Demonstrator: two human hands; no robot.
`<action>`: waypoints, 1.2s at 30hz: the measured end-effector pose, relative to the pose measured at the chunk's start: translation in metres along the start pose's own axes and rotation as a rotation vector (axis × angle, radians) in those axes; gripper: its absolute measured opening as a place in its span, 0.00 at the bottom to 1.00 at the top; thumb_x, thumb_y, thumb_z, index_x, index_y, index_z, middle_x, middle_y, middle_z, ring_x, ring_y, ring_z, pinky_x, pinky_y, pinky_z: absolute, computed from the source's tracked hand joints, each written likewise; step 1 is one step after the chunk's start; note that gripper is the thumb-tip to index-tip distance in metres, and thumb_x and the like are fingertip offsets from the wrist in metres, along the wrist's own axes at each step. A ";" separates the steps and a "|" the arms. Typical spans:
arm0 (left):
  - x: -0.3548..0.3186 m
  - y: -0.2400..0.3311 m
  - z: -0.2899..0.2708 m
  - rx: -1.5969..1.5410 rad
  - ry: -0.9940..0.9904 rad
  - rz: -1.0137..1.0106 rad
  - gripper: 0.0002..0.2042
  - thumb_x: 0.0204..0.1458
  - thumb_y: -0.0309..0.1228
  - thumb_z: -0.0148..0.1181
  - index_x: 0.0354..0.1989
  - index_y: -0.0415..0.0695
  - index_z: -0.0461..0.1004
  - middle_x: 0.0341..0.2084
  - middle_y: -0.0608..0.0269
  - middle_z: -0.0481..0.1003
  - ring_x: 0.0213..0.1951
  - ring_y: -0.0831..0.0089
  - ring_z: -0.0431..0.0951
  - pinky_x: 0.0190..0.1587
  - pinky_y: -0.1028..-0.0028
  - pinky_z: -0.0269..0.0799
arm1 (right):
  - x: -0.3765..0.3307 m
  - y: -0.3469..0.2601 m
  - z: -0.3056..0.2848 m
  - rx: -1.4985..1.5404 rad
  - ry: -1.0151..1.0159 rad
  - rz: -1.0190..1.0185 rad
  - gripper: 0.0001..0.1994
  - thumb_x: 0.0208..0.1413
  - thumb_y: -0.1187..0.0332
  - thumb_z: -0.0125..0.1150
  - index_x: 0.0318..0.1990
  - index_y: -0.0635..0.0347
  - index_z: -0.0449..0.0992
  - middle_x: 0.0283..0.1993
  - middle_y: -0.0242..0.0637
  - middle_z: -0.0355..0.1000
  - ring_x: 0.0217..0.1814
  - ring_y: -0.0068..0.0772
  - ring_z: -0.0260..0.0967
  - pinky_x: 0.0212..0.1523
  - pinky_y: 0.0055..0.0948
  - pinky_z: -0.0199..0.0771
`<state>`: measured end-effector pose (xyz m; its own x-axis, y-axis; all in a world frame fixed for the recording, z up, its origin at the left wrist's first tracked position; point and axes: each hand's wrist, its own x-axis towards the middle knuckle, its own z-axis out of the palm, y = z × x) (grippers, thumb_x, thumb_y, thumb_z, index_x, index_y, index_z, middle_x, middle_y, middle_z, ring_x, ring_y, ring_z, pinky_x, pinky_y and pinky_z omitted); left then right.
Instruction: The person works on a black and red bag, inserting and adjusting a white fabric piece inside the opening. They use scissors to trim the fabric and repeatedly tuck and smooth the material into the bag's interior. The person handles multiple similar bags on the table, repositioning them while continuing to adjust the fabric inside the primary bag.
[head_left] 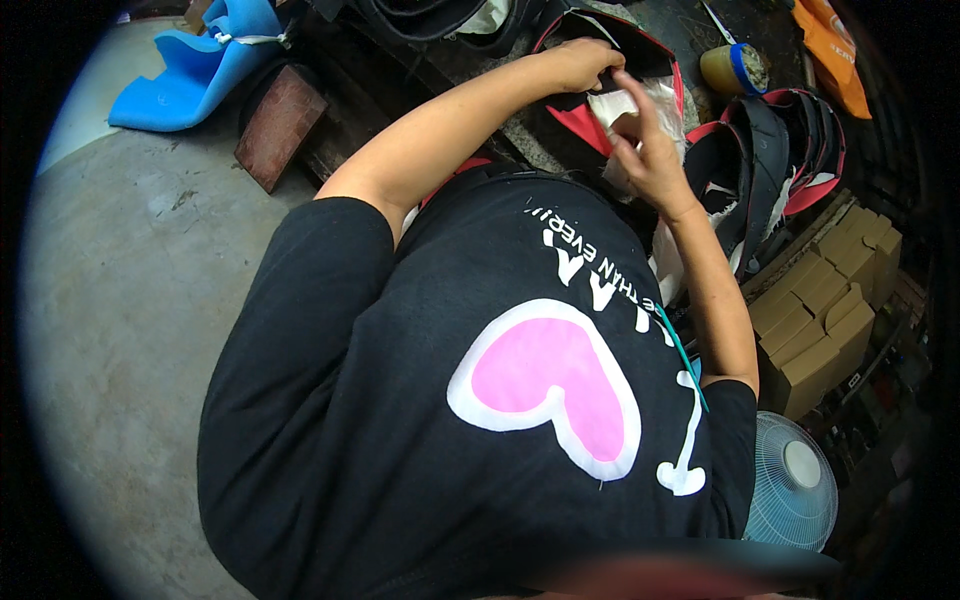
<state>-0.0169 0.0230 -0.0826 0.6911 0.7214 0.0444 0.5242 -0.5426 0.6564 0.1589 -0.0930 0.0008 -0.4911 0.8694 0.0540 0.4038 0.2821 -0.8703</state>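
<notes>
At the top of the head view, a black piece with red edging (577, 122) lies before me, its inside partly lined with white material (662, 98). My left hand (588, 66) reaches over its opening with the fingers curled together. Whatever those fingertips may hold is too small to make out. Just to the right, my right hand (648, 150) hovers by the white lining, index finger stretched out and thumb apart, with nothing visible in it. Whether it touches the lining I cannot tell.
Similar black and red curved pieces (755, 150) stand at the right. Behind them are a jar with a blue rim (735, 69) and an orange bag (832, 48). Cardboard boxes (825, 310) and a fan (797, 485) line the right side. Blue foam (190, 85) and a brown block (281, 128) sit left.
</notes>
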 end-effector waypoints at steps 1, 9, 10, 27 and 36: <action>-0.001 0.002 0.000 0.005 0.005 -0.017 0.18 0.41 0.21 0.65 0.43 0.44 0.74 0.35 0.55 0.75 0.40 0.56 0.76 0.44 0.61 0.72 | 0.002 0.002 -0.006 0.010 0.047 0.005 0.40 0.51 0.82 0.53 0.72 0.48 0.47 0.36 0.39 0.75 0.36 0.31 0.75 0.43 0.29 0.73; -0.009 0.024 -0.035 0.085 -0.338 -0.002 0.22 0.41 0.21 0.59 0.49 0.42 0.76 0.44 0.53 0.75 0.49 0.55 0.76 0.53 0.65 0.71 | 0.007 0.026 -0.035 -0.546 -0.016 0.075 0.36 0.56 0.74 0.54 0.72 0.37 0.50 0.53 0.45 0.72 0.59 0.46 0.67 0.56 0.42 0.70; -0.016 0.028 -0.036 0.120 -0.320 0.049 0.21 0.41 0.23 0.60 0.48 0.42 0.77 0.44 0.54 0.75 0.49 0.56 0.75 0.54 0.65 0.70 | 0.007 0.028 -0.035 -0.560 -0.008 0.063 0.36 0.56 0.74 0.54 0.72 0.36 0.50 0.53 0.45 0.72 0.59 0.46 0.68 0.56 0.41 0.70; -0.023 0.037 -0.030 0.166 -0.074 -0.206 0.12 0.53 0.38 0.58 0.38 0.44 0.77 0.38 0.53 0.76 0.40 0.52 0.78 0.42 0.59 0.73 | 0.016 0.025 -0.011 -0.248 0.164 0.043 0.44 0.51 0.64 0.64 0.73 0.42 0.45 0.46 0.57 0.74 0.50 0.59 0.72 0.51 0.44 0.71; -0.044 0.049 -0.037 0.125 0.218 0.107 0.13 0.45 0.37 0.68 0.32 0.44 0.72 0.29 0.60 0.73 0.30 0.59 0.78 0.33 0.64 0.74 | 0.017 0.029 -0.016 -0.174 0.170 -0.047 0.41 0.53 0.83 0.51 0.74 0.45 0.44 0.46 0.42 0.79 0.54 0.37 0.75 0.55 0.32 0.71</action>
<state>-0.0396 -0.0192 -0.0250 0.6299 0.7250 0.2785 0.5205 -0.6602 0.5414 0.1745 -0.0631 -0.0159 -0.3816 0.9052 0.1870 0.5173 0.3768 -0.7684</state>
